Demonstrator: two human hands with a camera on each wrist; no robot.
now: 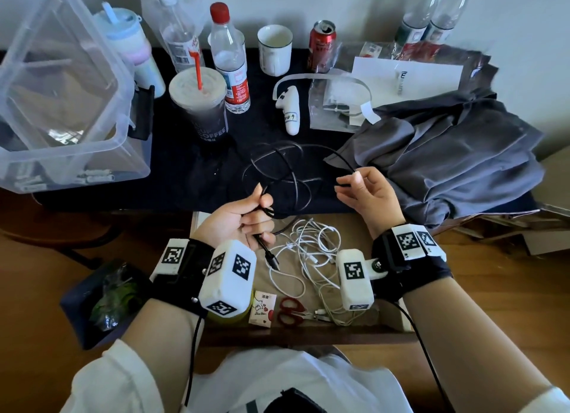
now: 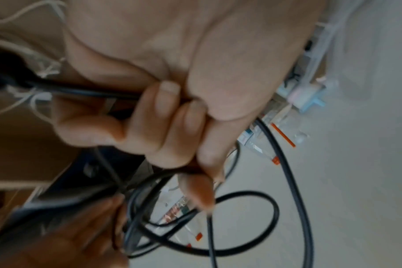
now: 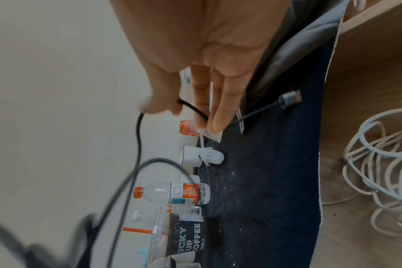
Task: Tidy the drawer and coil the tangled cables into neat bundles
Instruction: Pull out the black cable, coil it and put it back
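Observation:
A black cable hangs in loose crossing loops over the dark tabletop. My left hand grips several strands of it, and one plug end dangles below over the open drawer. In the left wrist view the fingers curl round the black cable. My right hand pinches the cable between thumb and forefinger. In the right wrist view the other plug sticks out just past the pinching fingers. A tangle of white cables lies in the drawer.
Red scissors and a small packet lie at the drawer's front. On the table stand a clear plastic box, a coffee cup, bottles, a mug, a can and a white controller. A grey garment is heaped at right.

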